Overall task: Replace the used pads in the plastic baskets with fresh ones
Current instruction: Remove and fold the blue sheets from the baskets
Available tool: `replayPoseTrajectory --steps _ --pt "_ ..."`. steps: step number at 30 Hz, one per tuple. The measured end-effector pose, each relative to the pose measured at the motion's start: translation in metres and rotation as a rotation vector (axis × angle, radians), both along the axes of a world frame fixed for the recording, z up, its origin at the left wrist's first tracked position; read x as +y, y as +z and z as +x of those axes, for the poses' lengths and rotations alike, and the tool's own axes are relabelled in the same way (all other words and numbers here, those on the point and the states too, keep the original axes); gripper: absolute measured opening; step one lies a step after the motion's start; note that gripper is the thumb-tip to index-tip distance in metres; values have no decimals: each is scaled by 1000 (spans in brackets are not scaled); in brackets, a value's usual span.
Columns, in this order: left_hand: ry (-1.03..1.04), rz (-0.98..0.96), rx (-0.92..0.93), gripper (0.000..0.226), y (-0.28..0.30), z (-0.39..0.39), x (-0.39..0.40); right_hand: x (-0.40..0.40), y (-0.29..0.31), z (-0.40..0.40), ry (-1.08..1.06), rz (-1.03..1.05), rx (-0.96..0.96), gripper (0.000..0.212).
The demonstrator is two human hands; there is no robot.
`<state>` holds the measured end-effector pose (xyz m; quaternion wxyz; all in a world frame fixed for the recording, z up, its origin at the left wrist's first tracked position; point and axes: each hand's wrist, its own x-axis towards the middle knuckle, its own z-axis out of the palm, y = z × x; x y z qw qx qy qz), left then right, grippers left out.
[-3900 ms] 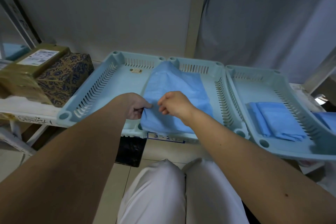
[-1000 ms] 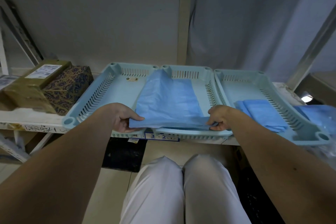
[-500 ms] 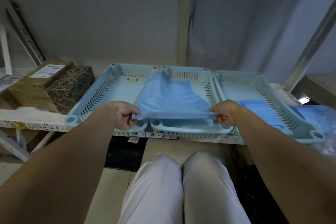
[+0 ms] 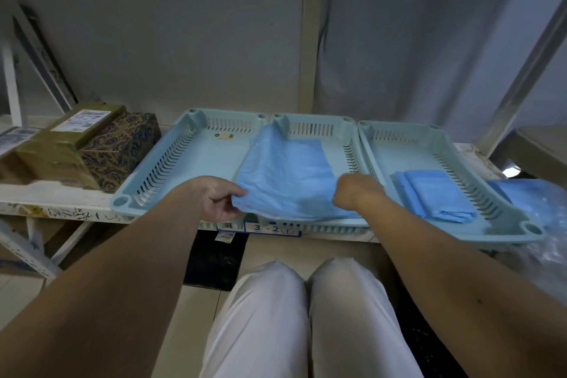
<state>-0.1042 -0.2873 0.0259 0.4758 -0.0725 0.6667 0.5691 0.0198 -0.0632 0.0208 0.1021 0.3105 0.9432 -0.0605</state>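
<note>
Three pale blue plastic baskets stand side by side on a low shelf: the left basket, the middle basket and the right basket. A blue pad lies spread over the middle basket, its left edge draped over the wall shared with the left basket. My left hand pinches the pad's near left corner. My right hand grips its near right edge. Folded blue pads lie in the right basket.
A brown cardboard box and a patterned box sit on the shelf left of the baskets. More blue pads in clear plastic wrap lie at the far right. My knees in white trousers are below the shelf's front edge.
Both hands have pulled the pad's near edge down and inward; it was stretched taut between them and now hangs slack over the front of the middle basket. My right hand moved left.
</note>
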Motion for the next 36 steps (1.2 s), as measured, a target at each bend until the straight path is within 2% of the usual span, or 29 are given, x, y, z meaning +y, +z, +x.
replayPoseTrajectory --steps 2,4,5,7,11,15,17,19,21,22,23,25,27,30,32,36 --pt "-16 4 11 15 -2 0 2 -23 10 -15 73 -222 166 25" --pt "-79 -3 21 20 0 3 3 -54 26 -26 71 -599 279 28" --pt "-114 -9 27 23 2 5 3 -68 34 -30 73 -716 276 28" --pt "-167 -1 19 32 8 5 2 -90 45 -38 138 -754 162 38" --pt "-176 83 -67 70 17 -3 1 -119 46 -58 225 -631 23 25" --pt "-295 52 -46 78 17 -16 6 -128 38 -74 142 -312 107 11" --pt "-317 -57 16 80 15 -27 10 -127 41 -75 131 -159 134 20" --pt "-231 -218 169 62 12 -34 16 -119 47 -76 138 -91 120 23" --pt "-120 -427 478 28 3 -44 23 -108 53 -76 141 -63 90 11" --pt "-148 -555 687 29 -1 -50 27 -101 57 -77 149 -39 82 10" --pt "-252 -664 865 47 -6 -55 29 -96 61 -77 163 -21 79 9" --pt "-470 -730 1102 76 -10 -59 40 -85 67 -76 195 6 86 15" --pt "-571 -725 1223 73 -13 -61 54 -75 70 -76 234 53 117 31" --pt "-539 -748 1320 33 -22 -70 77 -58 74 -73 274 141 195 37" --pt "-508 -763 1324 19 -23 -74 85 -42 77 -70 217 205 280 37" --pt "-508 -874 1331 36 -19 -78 97 -11 87 -66 33 394 520 32"
